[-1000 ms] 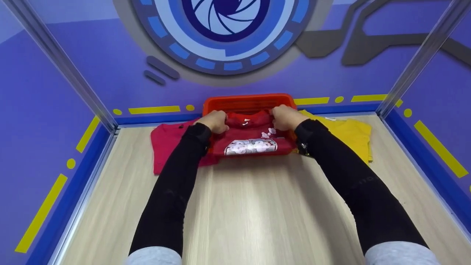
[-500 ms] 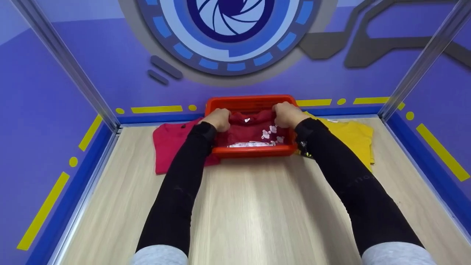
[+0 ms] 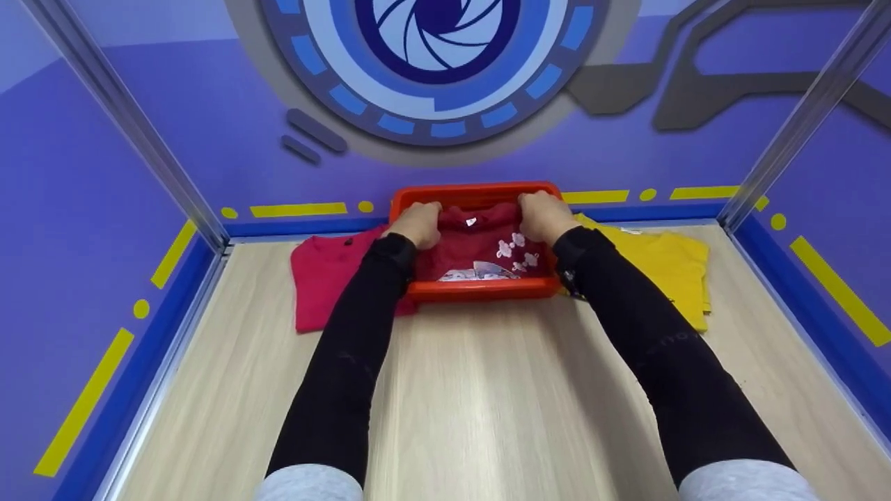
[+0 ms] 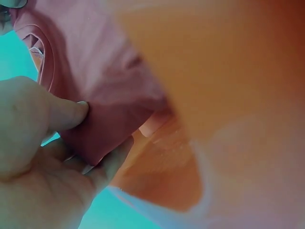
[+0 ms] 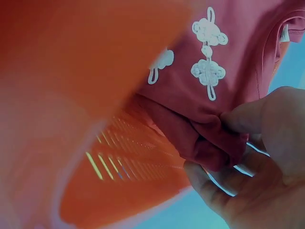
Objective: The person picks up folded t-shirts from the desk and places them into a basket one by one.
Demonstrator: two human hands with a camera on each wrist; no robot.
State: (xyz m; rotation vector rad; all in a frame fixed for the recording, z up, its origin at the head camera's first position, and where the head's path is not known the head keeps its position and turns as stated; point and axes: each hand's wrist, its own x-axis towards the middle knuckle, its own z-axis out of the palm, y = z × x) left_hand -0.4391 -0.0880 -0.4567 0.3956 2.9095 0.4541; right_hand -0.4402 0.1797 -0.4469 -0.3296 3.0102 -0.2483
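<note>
A dark red T-shirt (image 3: 473, 240) with white flower decorations and a pale print lies inside an orange-red basket (image 3: 487, 289). At its upper left corner my left hand (image 3: 419, 224) grips the cloth; in the left wrist view that hand (image 4: 43, 138) has thumb above and fingers beneath the fold. My right hand (image 3: 544, 216) holds the opposite corner, and the right wrist view shows its thumb and fingers pinching the bunched shirt (image 5: 224, 138). The shirt's lower edge is hidden behind the basket's front wall.
A folded pink-red shirt (image 3: 320, 278) lies left of the basket, partly under my left forearm. To the right is a folded yellow shirt (image 3: 672, 268). The basket stands against the blue back wall (image 3: 209, 125) on a wooden table (image 3: 452, 403).
Both hands still hold the shirt. Its lower part, with the pale print, has gone down from over the basket's front rim to inside the basket.
</note>
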